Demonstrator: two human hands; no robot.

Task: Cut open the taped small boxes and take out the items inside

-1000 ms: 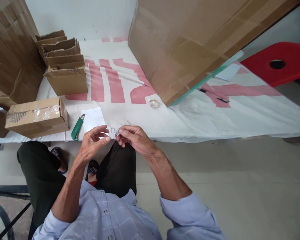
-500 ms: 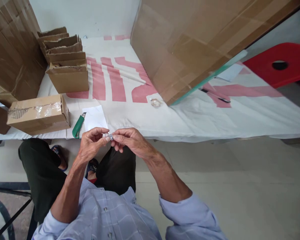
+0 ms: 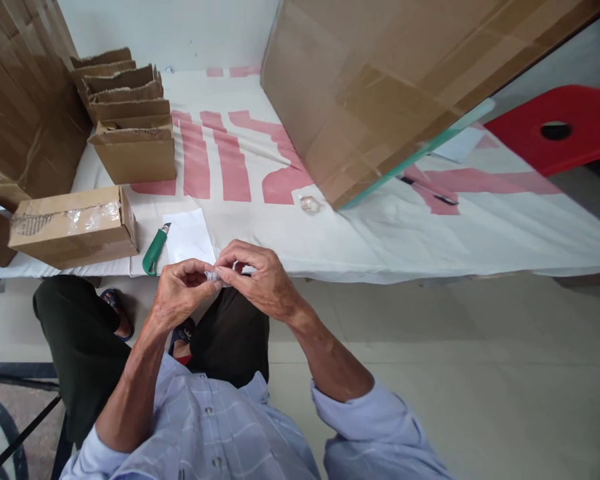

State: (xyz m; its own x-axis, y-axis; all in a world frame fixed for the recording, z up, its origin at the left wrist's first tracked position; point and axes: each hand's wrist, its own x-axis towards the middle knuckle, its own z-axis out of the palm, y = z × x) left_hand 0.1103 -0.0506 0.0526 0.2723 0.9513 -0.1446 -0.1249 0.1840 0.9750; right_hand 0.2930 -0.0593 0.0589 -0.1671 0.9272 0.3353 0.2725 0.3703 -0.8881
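Observation:
My left hand (image 3: 181,291) pinches a small pale, partly see-through piece (image 3: 211,275) between thumb and fingertips. The fingertips of my right hand (image 3: 257,277) are closed on the same piece from the other side. Most of it is covered by the fingers, and I cannot make out its kind. Both hands are raised at the table's front edge, above my right knee. Just beyond them a white sheet of paper (image 3: 187,233) lies on the cloth, with a green box cutter (image 3: 155,252) to its left, blade tip showing.
A taped carton (image 3: 75,230) sits at the front left, with several open cardboard boxes (image 3: 135,157) behind it. One huge carton (image 3: 370,87) leans over the table's rear. Farther right are a pen (image 3: 430,191) and a red stool (image 3: 565,127). A crumpled clear scrap (image 3: 309,205) lies mid-table.
Earlier the piece, with a dark square outline, showed between my separated hands. My left fingers have closed on it, and my right hand has moved left, its fingers now arched over it.

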